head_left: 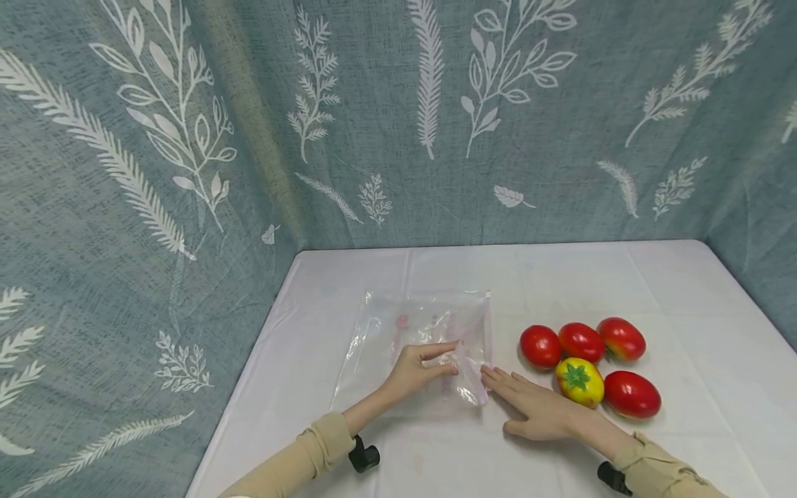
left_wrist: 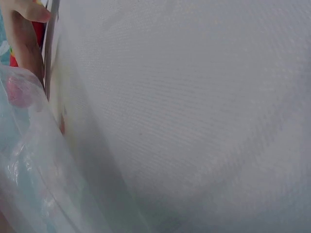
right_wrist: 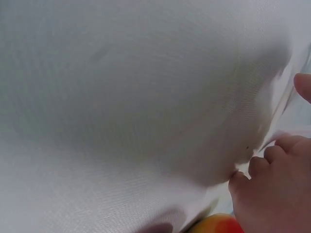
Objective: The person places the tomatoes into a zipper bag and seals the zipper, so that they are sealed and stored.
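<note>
Left hand (head_left: 416,371) pinches the clear plastic zip bag (head_left: 418,339) mid-surface; right hand (head_left: 537,409) lies flat, fingers straight, pinning its corner. Best keep that corner anchored while the mouth opens.

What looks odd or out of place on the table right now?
Little stands out. The clear plastic bag lies crumpled and slightly askew under the left hand. One tomato is yellow with a green stem, unlike the four red ones beside it. Nothing is spilled.
</note>
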A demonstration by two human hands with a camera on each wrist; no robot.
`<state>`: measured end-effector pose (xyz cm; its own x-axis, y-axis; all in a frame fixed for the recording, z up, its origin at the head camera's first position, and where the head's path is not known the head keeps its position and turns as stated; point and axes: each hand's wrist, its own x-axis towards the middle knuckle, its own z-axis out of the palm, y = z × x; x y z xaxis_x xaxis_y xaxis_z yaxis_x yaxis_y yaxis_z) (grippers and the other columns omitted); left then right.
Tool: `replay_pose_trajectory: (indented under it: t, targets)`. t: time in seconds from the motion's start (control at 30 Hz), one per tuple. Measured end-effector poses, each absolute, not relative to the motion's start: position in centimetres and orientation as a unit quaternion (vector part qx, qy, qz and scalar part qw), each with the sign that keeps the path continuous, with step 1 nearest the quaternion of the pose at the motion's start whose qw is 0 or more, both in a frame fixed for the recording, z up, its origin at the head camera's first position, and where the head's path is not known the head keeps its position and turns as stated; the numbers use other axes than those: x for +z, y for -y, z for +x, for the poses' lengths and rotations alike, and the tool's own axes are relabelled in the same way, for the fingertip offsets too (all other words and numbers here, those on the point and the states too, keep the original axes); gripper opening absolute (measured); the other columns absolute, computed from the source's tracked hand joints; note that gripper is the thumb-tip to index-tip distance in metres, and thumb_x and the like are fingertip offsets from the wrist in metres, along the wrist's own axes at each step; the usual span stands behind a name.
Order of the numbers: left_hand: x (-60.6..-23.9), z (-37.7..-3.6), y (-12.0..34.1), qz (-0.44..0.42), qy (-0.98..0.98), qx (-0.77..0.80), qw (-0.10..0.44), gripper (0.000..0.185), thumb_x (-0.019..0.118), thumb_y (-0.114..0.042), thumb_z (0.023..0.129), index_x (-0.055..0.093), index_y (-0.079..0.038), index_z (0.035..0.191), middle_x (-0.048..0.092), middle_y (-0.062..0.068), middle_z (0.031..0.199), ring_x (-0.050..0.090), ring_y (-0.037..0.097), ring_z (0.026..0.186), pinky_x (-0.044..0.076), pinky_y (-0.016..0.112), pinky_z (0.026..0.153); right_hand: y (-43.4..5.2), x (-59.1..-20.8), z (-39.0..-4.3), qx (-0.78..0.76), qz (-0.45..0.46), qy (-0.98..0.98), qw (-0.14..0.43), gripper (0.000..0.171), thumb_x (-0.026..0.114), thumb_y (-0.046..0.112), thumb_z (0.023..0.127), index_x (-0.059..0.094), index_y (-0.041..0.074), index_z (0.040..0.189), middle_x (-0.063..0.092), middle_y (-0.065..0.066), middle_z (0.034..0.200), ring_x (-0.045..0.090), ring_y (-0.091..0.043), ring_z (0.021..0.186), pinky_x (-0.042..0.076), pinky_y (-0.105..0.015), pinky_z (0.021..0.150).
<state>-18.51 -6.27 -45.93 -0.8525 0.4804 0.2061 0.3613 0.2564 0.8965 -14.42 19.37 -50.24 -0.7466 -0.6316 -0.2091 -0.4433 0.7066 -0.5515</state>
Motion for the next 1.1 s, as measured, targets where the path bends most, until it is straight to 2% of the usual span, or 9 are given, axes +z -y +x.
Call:
replay_pose_trajectory:
  t: [0.47,0.77,0.93,1.1]
  targets:
    - [-45.8,-18.4,6.3,0.256,-0.793,0.548,0.065,0.040,0.075,-0.002,0.075,0.065,0.005,0.113,0.064,0.016,0.119,0.058,0.032,0.116,0.047,0.036,0.100,-19.5,-49.8,-14.0,-0.256,-0.276,-0.904,0.203,0.080,0.062,0.037,0.087,0.018,0.021,0.153,0.017,0.003,0.160,0.021,-0.023,0.146,0.026,-0.052,0.114]
    - [-46.7,-19.0,6.3,0.258,-0.795,0.545,0.066,0.040,0.075,-0.002,0.076,0.065,0.006,0.113,0.064,0.018,0.118,0.058,0.033,0.116,0.051,0.041,0.094,-19.6,-49.6,-14.3,-0.269,-0.282,-0.904,0.178,0.082,0.064,0.040,0.087,0.019,0.020,0.152,0.017,0.001,0.160,0.021,-0.025,0.145,0.028,-0.054,0.113]
    - [-48.9,-19.9,6.5,0.257,-0.797,0.543,0.057,0.042,0.077,-0.005,0.074,0.066,0.002,0.115,0.065,0.014,0.119,0.059,0.029,0.116,0.050,0.034,0.096,-19.6,-49.3,-14.2,-0.269,-0.282,-0.906,0.164,0.082,0.064,0.041,0.087,0.019,0.020,0.152,0.017,0.002,0.160,0.022,-0.025,0.145,0.029,-0.053,0.112]
    - [-49.2,-20.1,6.5,0.256,-0.796,0.546,0.054,0.042,0.078,-0.009,0.074,0.067,-0.001,0.114,0.066,0.010,0.119,0.060,0.026,0.115,0.050,0.027,0.096,-19.6,-48.7,-14.2,-0.274,-0.276,-0.907,0.160,0.083,0.065,0.042,0.086,0.019,0.022,0.152,0.018,0.005,0.159,0.022,-0.022,0.145,0.032,-0.052,0.111]
